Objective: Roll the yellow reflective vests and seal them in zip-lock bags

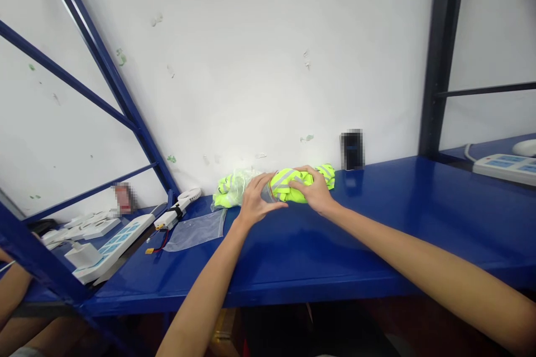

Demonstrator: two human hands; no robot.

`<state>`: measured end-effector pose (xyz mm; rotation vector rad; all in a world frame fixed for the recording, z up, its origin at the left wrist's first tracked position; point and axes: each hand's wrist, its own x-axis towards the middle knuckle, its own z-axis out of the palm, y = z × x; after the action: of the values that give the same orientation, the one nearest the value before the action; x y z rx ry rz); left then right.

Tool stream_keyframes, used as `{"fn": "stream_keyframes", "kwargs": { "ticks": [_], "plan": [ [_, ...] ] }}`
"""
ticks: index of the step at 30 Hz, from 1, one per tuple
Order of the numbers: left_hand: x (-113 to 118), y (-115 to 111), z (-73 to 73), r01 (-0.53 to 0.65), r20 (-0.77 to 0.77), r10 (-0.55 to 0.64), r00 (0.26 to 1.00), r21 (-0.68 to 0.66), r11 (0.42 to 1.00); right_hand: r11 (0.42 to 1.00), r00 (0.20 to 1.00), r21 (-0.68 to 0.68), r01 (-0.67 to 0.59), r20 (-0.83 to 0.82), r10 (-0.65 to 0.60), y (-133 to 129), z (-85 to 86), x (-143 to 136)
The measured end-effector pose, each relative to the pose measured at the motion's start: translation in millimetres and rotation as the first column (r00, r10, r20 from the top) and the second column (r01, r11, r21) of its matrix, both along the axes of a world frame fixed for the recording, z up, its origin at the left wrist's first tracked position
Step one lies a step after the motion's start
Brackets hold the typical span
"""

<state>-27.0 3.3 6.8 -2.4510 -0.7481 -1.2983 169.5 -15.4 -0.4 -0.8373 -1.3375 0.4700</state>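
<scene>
On the blue shelf (293, 256) lies a rolled fluorescent yellow garment (288, 181) with grey reflective strips. Its left part sits inside a clear plastic bag (240, 185), and the right part sticks out of the bag. My left hand (256, 198) grips the bag around its opening, thumb stretched to the right along the front. My right hand (315, 189) is closed on the bare part of the garment, with fingers over the top and thumb in front. A second clear bag (196, 230) lies flat to the left.
A white fan (189, 195) and a white device (171, 216) with wires are at the left. Beyond them are power strips (117, 248) and another person's arm (14, 290). A dark box (352, 150) stands against the wall. Blue posts (104, 72) frame the left side.
</scene>
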Motion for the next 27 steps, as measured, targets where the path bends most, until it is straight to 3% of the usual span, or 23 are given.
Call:
{"fn": "stream_keyframes", "kwargs": {
  "ticks": [5,11,20,27],
  "plan": [
    [26,12,-13.1,-0.064,0.066,0.057,0.996,0.119,0.991,0.996,0.995,-0.037,0.083,-0.05,-0.085,9,-3.3,5],
    [29,11,-29.8,-0.097,0.019,0.095,0.995,0.155,0.983,0.995,0.996,-0.074,0.061,-0.054,-0.065,11,-3.4,7],
    [21,-1,-27.2,-0.058,-0.292,0.048,0.955,-0.023,0.998,0.989,0.991,-0.075,0.131,0.03,-0.129,23,-10.2,18],
    [16,12,-34.4,-0.268,-0.16,0.246,0.956,-0.13,0.955,1.0,0.951,0.025,-0.016,0.31,0.007,5,-5.1,17]
  ]
}}
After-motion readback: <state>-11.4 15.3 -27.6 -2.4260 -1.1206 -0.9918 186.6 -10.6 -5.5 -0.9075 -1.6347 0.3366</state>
